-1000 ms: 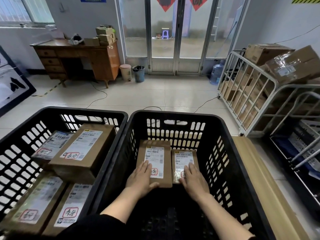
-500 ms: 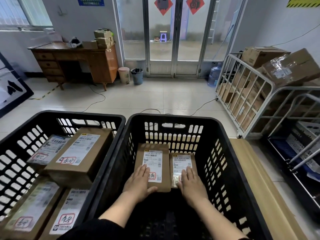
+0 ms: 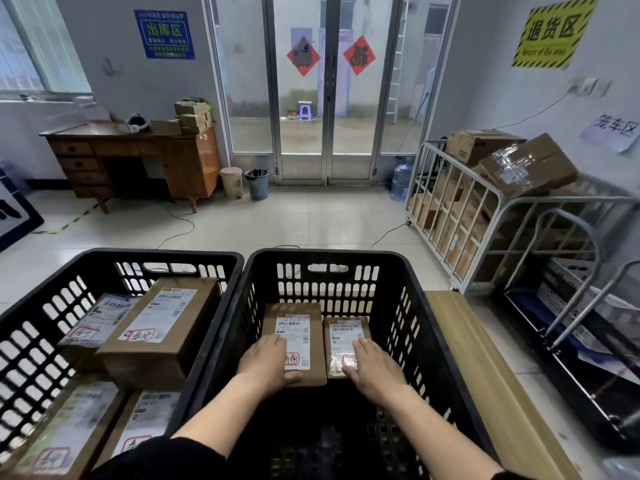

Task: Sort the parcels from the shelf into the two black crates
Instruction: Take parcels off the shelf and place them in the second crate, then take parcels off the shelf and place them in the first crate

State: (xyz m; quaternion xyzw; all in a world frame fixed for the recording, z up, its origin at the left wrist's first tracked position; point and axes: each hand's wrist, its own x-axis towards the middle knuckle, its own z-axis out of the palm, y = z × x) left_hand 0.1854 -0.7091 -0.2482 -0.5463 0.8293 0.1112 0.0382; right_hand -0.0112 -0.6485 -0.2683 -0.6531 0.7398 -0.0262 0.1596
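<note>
Two black crates stand side by side in front of me. The right crate [image 3: 325, 257] holds two brown parcels on its floor: a larger parcel [image 3: 294, 318] and a small parcel [image 3: 344, 332] touching its right side. My left hand [image 3: 268, 363] lies on the larger parcel's near end, fingers on top and thumb at the near edge. My right hand [image 3: 374, 368] presses on the small parcel's near end the same way. The left crate [image 3: 156, 254] contains several labelled parcels, with a big box [image 3: 156, 327] lying on top.
A wooden board [image 3: 485, 375] runs along the right crate's right side. Beyond it stands a metal cage trolley [image 3: 446, 188] stacked with cartons. A wooden desk [image 3: 138, 157], two bins [image 3: 258, 183] and glass doors sit at the far end of the tiled floor.
My view has tilted upward, showing more of the wall and doors. Both hands stay on the same two parcels in the right crate, with hardly any shift.
</note>
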